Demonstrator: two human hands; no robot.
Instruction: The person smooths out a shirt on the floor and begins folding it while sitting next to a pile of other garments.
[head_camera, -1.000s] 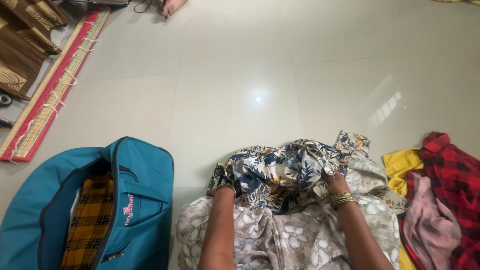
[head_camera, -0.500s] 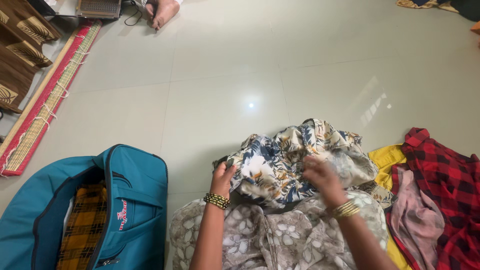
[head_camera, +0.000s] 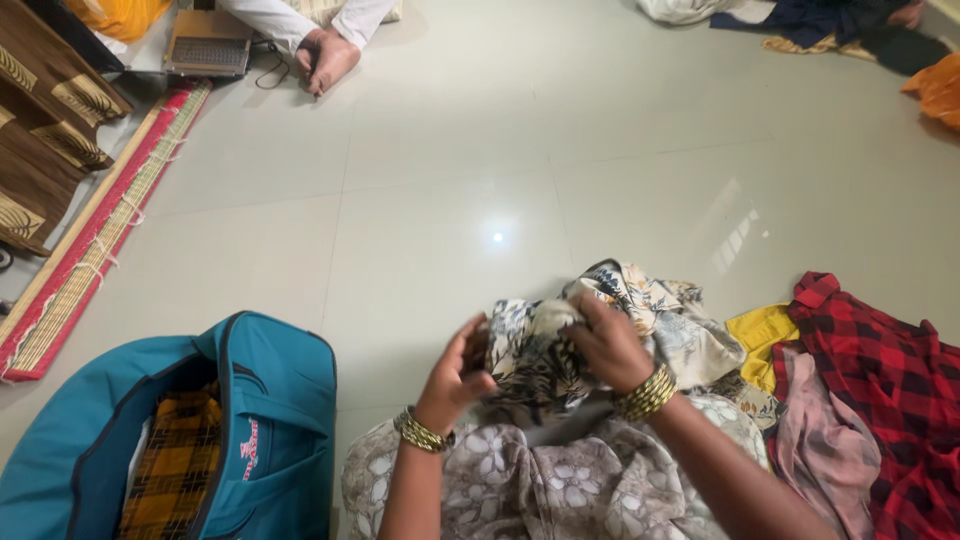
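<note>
While the left hand (head_camera: 460, 368) and right hand (head_camera: 607, 345) both grip the bunched floral shirt (head_camera: 560, 345) closed-fisted above the lap, folding seems underway beside the open teal duffel bag (head_camera: 270, 420).

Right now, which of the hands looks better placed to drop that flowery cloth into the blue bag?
Probably the left hand. It holds the floral garment on the side nearest the open teal bag, which lies to the person's left. The right hand grips the cloth farther away, beside the red checked shirt.
</note>
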